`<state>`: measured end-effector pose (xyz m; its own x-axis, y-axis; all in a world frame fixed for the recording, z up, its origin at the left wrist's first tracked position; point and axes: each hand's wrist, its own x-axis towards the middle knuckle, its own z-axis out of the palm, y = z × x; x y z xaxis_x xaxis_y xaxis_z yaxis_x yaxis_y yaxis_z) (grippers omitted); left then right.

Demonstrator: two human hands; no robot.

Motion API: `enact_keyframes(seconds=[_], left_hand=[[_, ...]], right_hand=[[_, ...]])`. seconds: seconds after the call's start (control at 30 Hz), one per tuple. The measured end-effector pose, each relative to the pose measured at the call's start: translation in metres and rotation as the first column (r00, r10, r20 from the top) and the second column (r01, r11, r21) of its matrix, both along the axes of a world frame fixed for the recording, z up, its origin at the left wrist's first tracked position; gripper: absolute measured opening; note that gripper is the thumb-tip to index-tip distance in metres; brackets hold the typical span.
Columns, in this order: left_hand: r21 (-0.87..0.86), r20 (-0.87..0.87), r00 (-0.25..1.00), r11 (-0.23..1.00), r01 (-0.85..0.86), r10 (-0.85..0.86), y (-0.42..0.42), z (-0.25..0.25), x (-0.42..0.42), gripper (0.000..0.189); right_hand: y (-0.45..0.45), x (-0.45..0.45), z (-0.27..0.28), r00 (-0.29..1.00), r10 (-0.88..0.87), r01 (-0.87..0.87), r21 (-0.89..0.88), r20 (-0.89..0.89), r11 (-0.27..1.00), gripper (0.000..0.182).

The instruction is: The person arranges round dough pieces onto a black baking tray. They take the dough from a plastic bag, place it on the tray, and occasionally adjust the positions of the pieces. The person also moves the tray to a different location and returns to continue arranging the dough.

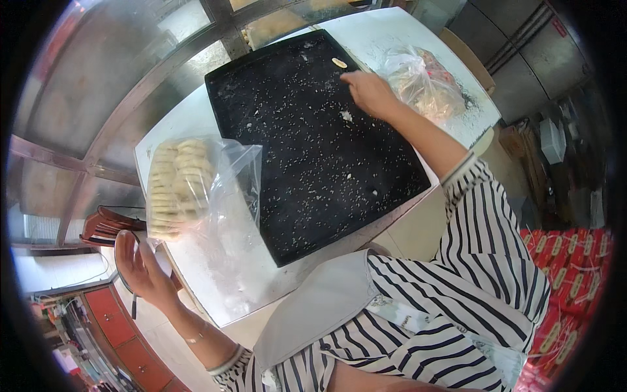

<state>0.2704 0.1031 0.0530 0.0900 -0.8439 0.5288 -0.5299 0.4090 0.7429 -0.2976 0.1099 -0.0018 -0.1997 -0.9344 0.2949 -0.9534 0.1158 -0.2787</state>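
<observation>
A black baking tray, strewn with sesame seeds and a few pale crumbs, lies on the white table. Over its far right part is my right hand, fingers curled and index finger reaching out. Just beyond that fingertip lies one small oval pale piece, apart from the hand. Whether the curled fingers hold anything is hidden. My left hand is raised past the table's left edge, fingers spread and nothing in them. Nearest to it on the table is a clear plastic bag with stacked rows of pale, flat dough pieces.
Right of the tray, a knotted plastic bag with mixed contents sits on the white table. Glass panels stand along the far left. Red packages are stacked at lower right, and red drawers stand at lower left.
</observation>
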Motion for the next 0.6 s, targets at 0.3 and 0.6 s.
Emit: enact_keyframes(seconds=[0.3, 0.6], left_hand=[[0.021, 0.229, 0.973, 0.999, -0.046, 0.040, 0.111, 0.009, -0.081, 0.021], [0.521, -0.242, 0.878, 0.818, -0.242, 0.414, 0.118, -0.041, -0.033, 0.028]], right_hand=[[-0.109, -0.085, -0.060, 0.885, 0.119, -0.029, 0.202, -0.450, 0.979, 0.018], [-0.063, -0.071, -0.044, 0.920, 0.166, -0.074, 0.258, -0.356, 0.963, 0.026]])
